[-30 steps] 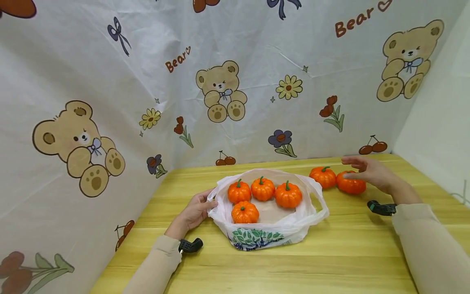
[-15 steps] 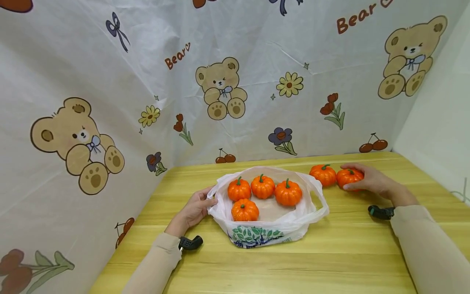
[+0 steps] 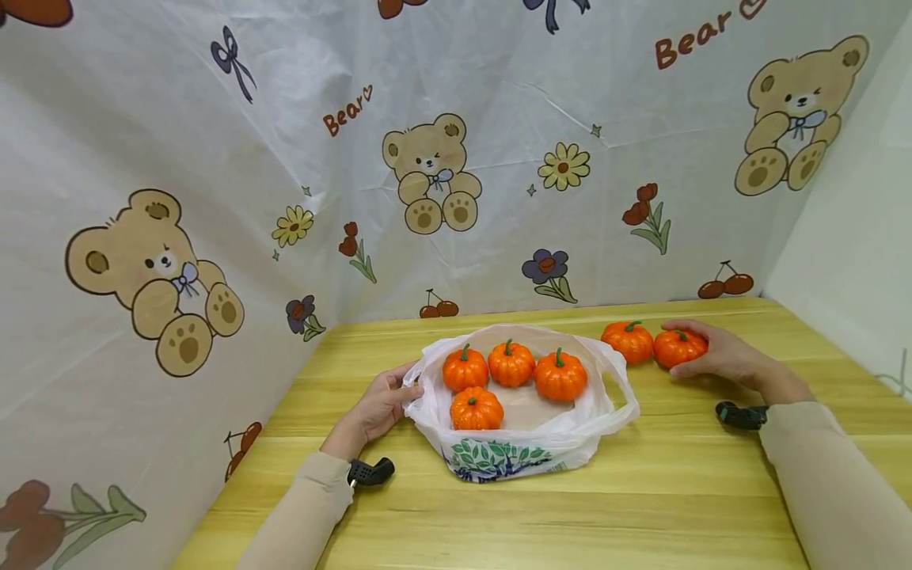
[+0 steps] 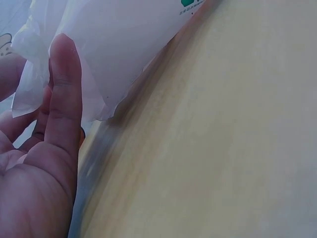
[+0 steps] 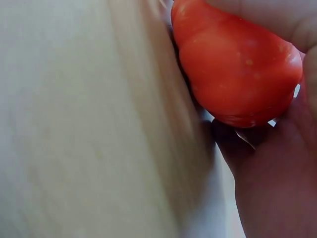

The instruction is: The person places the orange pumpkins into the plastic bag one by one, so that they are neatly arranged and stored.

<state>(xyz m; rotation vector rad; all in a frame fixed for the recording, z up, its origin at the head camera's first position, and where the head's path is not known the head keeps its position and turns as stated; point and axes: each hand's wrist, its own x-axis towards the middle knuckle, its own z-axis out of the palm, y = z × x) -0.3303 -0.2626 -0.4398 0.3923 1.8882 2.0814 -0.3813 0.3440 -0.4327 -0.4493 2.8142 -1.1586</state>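
A white plastic bag (image 3: 513,455) with a green leaf print stands wide open on the table, several small orange pumpkins (image 3: 511,364) inside it. My left hand (image 3: 378,408) pinches the bag's left handle between thumb and fingers; the left wrist view shows the thin plastic (image 4: 114,44) bunched there. At the back right, my right hand (image 3: 727,356) grips a small pumpkin (image 3: 673,348), thumb on the near side and fingers over the far side. In the right wrist view this pumpkin (image 5: 237,64) sits between thumb and fingers, close to the tabletop.
Another pumpkin (image 3: 627,342) stands just left of the gripped one, beside the bag's right handle (image 3: 627,396). The wooden table (image 3: 541,522) meets a bear-print cloth (image 3: 499,261) at the back and left. A white wall (image 3: 855,261) rises on the right.
My right hand has come down from above the right-hand pumpkin and closed its fingers and thumb around it. The left hand and the bag have stayed in place.
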